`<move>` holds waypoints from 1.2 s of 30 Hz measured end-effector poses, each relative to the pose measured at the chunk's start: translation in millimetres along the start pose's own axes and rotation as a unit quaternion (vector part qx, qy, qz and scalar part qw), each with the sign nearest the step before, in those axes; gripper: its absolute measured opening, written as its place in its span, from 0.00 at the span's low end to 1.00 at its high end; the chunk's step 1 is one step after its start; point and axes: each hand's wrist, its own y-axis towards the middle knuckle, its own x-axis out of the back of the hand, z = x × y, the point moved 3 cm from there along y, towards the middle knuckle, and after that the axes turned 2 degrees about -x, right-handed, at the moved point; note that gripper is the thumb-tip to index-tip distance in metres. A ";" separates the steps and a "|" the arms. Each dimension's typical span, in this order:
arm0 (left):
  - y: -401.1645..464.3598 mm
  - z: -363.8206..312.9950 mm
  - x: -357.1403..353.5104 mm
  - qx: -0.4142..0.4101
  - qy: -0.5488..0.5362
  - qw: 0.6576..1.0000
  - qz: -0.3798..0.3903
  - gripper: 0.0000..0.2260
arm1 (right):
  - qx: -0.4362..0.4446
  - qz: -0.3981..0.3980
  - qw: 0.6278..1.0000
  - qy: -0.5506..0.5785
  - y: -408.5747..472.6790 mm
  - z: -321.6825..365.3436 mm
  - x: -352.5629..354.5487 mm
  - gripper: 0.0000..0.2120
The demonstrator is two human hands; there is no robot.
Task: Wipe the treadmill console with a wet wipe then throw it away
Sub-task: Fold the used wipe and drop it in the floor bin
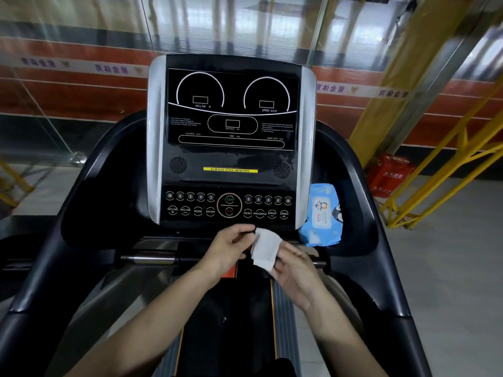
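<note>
The treadmill console (pixel 231 159) stands upright ahead of me, black with silver sides, dark dials above and a button panel below. Just under the button panel I hold a folded white wet wipe (pixel 265 247) between both hands. My left hand (pixel 228 248) pinches its upper left edge. My right hand (pixel 294 265) grips its lower right side with curled fingers. The wipe is a little short of the console and does not touch it.
A blue pack of wet wipes (pixel 324 214) leans in the tray right of the console. A metal grip bar (pixel 149 259) runs below my hands. Black side handrails (pixel 381 240) curve round both sides. A red box (pixel 390 175) and yellow railings stand at right.
</note>
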 end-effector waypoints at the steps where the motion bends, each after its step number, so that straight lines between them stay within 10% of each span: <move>1: -3.0 2.3 2.5 0.010 -0.013 1.000 0.007 0.09 | -0.010 0.005 1.000 0.006 -1.0 -4.7 -3.6 0.13; 12: -14.7 2.4 38.6 0.042 -0.071 0.997 -0.005 0.11 | -0.015 0.007 0.998 -0.063 -4.9 -6.3 -39.5 0.19; 25: -24.1 1.9 66.0 0.025 -0.028 0.999 -0.037 0.04 | 0.164 -0.119 0.937 -0.286 1.5 -15.5 -59.5 0.02; 36: -34.1 8.6 92.4 0.046 -0.030 0.998 -0.004 0.03 | 0.164 -0.048 0.914 -0.367 6.3 -29.2 -78.4 0.06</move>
